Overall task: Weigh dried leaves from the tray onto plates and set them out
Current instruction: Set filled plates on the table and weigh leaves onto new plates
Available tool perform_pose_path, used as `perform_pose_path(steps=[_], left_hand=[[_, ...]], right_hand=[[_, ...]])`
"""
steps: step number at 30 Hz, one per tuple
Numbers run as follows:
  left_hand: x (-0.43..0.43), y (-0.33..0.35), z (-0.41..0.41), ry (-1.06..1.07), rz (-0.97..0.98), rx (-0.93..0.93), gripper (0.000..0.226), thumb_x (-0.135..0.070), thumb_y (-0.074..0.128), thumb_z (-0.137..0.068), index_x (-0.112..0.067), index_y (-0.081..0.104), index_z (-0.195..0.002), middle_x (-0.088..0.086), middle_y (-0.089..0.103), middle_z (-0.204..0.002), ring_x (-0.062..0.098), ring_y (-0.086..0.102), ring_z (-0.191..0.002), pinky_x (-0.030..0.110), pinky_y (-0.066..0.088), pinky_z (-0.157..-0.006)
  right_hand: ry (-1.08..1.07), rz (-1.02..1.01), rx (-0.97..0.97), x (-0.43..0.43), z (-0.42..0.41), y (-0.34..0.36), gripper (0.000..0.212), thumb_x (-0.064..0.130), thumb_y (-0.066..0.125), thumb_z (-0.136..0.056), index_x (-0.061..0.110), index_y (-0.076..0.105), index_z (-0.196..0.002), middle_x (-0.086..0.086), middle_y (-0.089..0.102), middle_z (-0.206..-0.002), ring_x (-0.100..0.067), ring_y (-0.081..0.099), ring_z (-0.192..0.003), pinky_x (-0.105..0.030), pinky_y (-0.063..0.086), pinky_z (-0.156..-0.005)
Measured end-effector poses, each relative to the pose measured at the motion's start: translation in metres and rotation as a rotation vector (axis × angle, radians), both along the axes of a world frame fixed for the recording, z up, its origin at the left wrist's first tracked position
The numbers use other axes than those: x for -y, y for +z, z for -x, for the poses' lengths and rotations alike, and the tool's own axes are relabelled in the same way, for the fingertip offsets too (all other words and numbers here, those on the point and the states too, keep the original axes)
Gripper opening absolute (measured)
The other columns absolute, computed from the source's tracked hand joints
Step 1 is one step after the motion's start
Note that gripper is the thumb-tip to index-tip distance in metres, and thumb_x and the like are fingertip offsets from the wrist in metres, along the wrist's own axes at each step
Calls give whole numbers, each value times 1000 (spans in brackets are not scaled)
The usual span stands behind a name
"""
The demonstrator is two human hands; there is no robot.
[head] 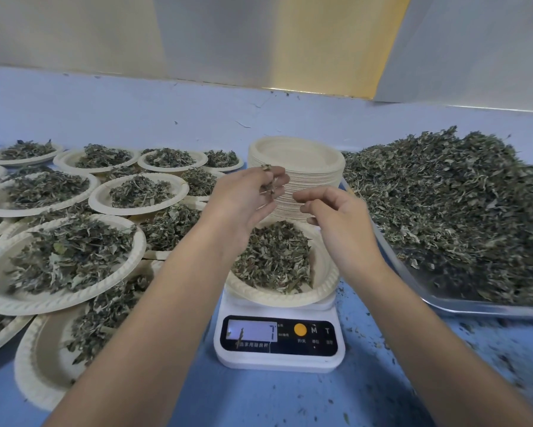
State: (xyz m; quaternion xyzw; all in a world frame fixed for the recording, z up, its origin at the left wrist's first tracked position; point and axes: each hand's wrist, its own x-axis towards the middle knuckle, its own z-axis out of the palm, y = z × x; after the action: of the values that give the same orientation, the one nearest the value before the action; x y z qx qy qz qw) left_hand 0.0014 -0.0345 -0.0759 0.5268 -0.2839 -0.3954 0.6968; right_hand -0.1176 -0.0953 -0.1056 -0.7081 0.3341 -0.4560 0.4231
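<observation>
A white kitchen scale (280, 346) stands in front of me with a cream paper plate (322, 291) on it, heaped with dried leaves (274, 257). My left hand (246, 195) hovers above the plate's far side, a few dried leaf bits (268, 180) loosely in its curled fingers. My right hand (336, 214) is just right of it over the plate's right rim, fingers curled and apart, nothing visible in them. The metal tray (462, 306) to the right holds a big pile of loose leaves (443, 198).
Several filled paper plates (65, 257) overlap across the blue table on the left. A tall stack of empty plates (302, 167) stands behind the scale, beside the tray. Leaf crumbs are scattered on the table (366, 389) at the right front. A wall runs along the back.
</observation>
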Motion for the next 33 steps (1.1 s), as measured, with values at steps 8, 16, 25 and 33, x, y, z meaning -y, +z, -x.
perform_pose_path(steps=[8, 16, 25, 33], left_hand=[[22, 13, 39, -70, 118, -253, 21, 2, 40, -98, -2, 57, -88, 11, 63, -86, 16, 63, -78, 21, 53, -75], [70, 5, 107, -144, 77, -271, 17, 7, 45, -94, -2, 58, -91, 10, 62, -82, 13, 59, -67, 14, 52, -56], [102, -13, 158, -188, -63, -224, 24, 4, 50, -93, -1, 63, -113, 11, 65, -105, 16, 60, -95, 20, 48, -81], [101, -14, 163, -332, -134, -127, 20, -14, 47, -90, -16, 67, -91, 2, 63, -121, 15, 50, -122, 40, 18, -116]], right_hand=[[55, -364, 372, 7, 10, 15, 25, -3, 44, -92, 8, 64, -103, -6, 67, -98, -11, 63, -89, -25, 53, -90], [-20, -595, 688, 29, 55, 21, 27, 4, 42, -93, 8, 59, -72, -1, 54, -64, -8, 50, -58, -16, 44, -54], [-225, -736, 745, 62, 105, 3, 23, 9, 42, -96, -1, 56, -111, -12, 61, -113, -21, 59, -106, -28, 45, -93], [-426, -672, 522, 72, 114, -1, 26, 12, 45, -92, -2, 55, -112, -10, 55, -124, -11, 45, -107, -25, 33, -84]])
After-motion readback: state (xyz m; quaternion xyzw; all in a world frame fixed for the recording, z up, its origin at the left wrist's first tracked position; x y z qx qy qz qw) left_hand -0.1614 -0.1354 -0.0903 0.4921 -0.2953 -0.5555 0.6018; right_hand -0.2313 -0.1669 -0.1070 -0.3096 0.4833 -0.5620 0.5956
